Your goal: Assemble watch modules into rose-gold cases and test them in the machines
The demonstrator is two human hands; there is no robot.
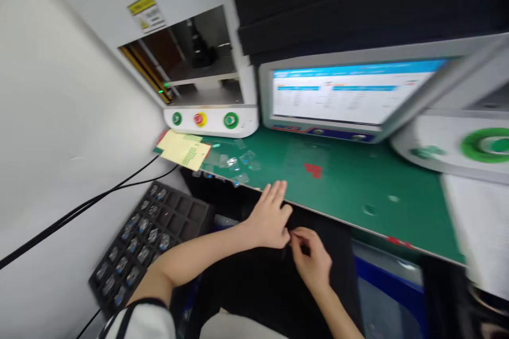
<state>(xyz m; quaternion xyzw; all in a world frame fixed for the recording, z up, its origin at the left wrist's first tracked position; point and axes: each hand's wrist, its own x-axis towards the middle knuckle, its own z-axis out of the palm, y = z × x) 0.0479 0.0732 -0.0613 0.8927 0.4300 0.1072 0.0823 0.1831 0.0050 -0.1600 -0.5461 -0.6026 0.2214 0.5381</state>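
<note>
My left hand point(269, 218) is at the front edge of the green work mat point(342, 190). Three of its fingers stretch toward the mat, while the index finger and thumb curl in close to my right hand. Thumb and fingertips are pressed together on my right hand point(312, 258), just below the mat's edge and against the left thumb. Whatever small thing lies between the fingertips is too small and blurred to name. Small clear film pieces point(238, 163) lie scattered on the mat beyond my left hand. Red stickers point(313, 170) are stuck farther right.
A black compartment tray point(185, 217) with several small metallic parts stands lower left, below black cables point(87, 204). Yellow cards point(185, 149) lie at the mat's left end. Behind are a white machine with buttons point(210, 121) and a monitor point(350, 95); white paper point(477, 228) lies right.
</note>
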